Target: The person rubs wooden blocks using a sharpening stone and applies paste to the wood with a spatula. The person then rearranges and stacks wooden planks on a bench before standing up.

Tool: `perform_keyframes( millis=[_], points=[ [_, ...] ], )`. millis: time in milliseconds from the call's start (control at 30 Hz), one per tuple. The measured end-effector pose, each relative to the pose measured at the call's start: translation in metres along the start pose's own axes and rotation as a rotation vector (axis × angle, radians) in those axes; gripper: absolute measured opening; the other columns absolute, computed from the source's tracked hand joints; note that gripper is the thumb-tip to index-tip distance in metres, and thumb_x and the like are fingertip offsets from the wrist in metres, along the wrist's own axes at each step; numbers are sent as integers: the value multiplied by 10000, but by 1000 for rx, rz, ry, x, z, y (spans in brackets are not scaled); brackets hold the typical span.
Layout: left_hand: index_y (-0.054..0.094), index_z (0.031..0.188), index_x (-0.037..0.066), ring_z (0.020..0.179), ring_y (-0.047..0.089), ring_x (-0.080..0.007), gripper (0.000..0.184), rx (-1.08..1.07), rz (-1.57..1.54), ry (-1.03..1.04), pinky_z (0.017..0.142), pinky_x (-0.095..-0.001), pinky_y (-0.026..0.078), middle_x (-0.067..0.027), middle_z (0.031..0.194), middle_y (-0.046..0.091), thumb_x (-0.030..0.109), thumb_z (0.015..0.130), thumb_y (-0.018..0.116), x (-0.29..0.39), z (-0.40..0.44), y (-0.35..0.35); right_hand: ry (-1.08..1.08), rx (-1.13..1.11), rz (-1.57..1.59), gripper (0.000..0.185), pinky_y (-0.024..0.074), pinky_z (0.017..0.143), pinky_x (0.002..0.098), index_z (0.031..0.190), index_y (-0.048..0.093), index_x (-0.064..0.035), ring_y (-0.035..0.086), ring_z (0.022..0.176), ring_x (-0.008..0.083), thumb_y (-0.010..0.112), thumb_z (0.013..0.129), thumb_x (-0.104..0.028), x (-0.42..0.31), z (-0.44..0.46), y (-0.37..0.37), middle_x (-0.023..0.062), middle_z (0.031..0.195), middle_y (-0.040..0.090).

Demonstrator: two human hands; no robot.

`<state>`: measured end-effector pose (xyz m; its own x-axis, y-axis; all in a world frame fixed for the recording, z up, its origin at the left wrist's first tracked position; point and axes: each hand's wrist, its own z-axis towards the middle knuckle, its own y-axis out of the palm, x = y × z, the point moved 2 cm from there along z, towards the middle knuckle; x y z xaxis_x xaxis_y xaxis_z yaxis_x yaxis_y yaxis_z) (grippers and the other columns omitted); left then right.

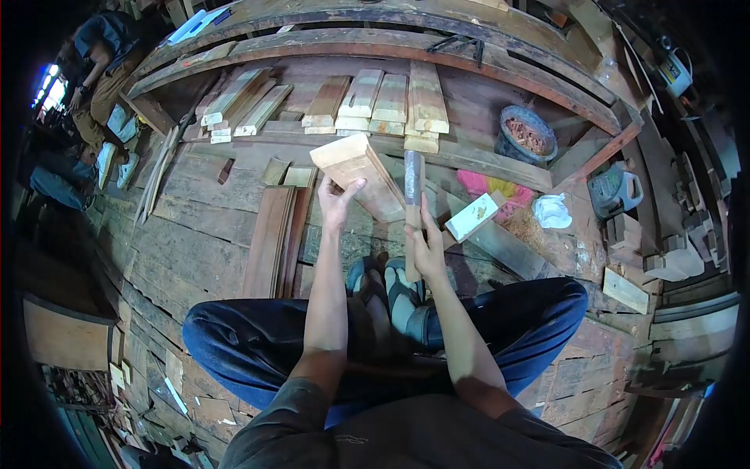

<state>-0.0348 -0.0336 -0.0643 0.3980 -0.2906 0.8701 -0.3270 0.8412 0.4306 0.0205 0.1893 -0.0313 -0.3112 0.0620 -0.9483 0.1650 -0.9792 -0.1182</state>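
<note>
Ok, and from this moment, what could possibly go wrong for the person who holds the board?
The left hand grips the tilted board; if that grip slips, the board could drop toward the sandalled feet nearby. The right hand holds a grey-ended stick close to the board, so a careless movement might knock or mark the wood. The white-topped block lies near the right hand and might get bumped.

Papers (199, 25) lie near the left end of the surface (469, 12). On the floor (195, 195), a bucket (511, 152) (containing wood shavings (525, 137)) stands near the surface's right corner, beyond a pink-and-yellow cloth (470, 184).
</note>
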Motion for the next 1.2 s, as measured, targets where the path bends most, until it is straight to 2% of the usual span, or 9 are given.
perform_keyframes(
  millis=[267,433,533,667,800,933,967,1100,1200],
  points=[
    [621,1159,-27,977,667,-157,422,66,124,89,883,-307,541,-108,1094,707,15,791,825,45,7,23,-26,103,24,733,321,1116,296,1582,235,-43,432,1358,198,554,925,19,-8,11,-24,158,1549,413],
    [705,919,-23,753,666,-106,303,33,435,118,705,-281,543,-93,842,749,148,749,889,57,14,24,-31,118,-8,737,320,1121,304,1573,239,-15,410,1391,213,536,902,49,-20,15,-31,184,1565,388],
    [713,926,-21,739,680,-128,350,73,678,36,714,-306,549,-122,846,754,199,728,900,37,5,16,-32,74,16,734,219,1186,324,1561,245,18,296,1476,223,532,886,44,-23,13,-29,150,1621,301],
    [711,930,-10,736,714,-204,394,60,744,47,715,-355,557,-160,840,749,265,718,898,37,-1,30,-32,14,-21,729,243,1177,335,1568,224,17,310,1463,210,536,909,8,-22,11,-28,148,1609,321],
    [690,914,-7,733,718,-251,442,105,849,39,711,-373,557,-182,825,737,316,701,904,24,-4,39,127,-86,45,800,396,1074,313,1588,207,-41,443,1365,180,562,878,56,-26,9,-27,147,1596,348],
    [677,915,-2,746,714,-281,410,123,939,60,718,-378,553,-192,850,734,271,699,893,16,-7,46,-17,-157,-406,877,509,952,337,1590,247,-132,661,1128,358,657,824,-9,-33,6,-32,271,1356,578],
    [674,915,2,753,715,-306,397,126,958,86,726,-387,554,-200,861,733,258,698,887,14,-9,47,-145,-140,-520,895,556,858,415,1574,302,-213,666,928,456,691,784,-55,-34,6,-33,262,1117,665],
    [672,888,15,743,696,-349,344,136,1001,125,714,-419,539,-213,844,717,219,687,863,16,-12,51,-252,-365,-1028,849,555,681,479,1543,365,-303,649,727,389,717,776,-214,-52,11,-42,179,854,610],
    [674,874,19,724,685,-355,334,114,922,157,691,-430,525,-208,808,706,225,685,856,12,-14,52,-272,-431,-1168,849,575,630,457,1546,358,-312,653,657,364,725,784,-242,-50,24,-65,193,961,651]
  ],
)
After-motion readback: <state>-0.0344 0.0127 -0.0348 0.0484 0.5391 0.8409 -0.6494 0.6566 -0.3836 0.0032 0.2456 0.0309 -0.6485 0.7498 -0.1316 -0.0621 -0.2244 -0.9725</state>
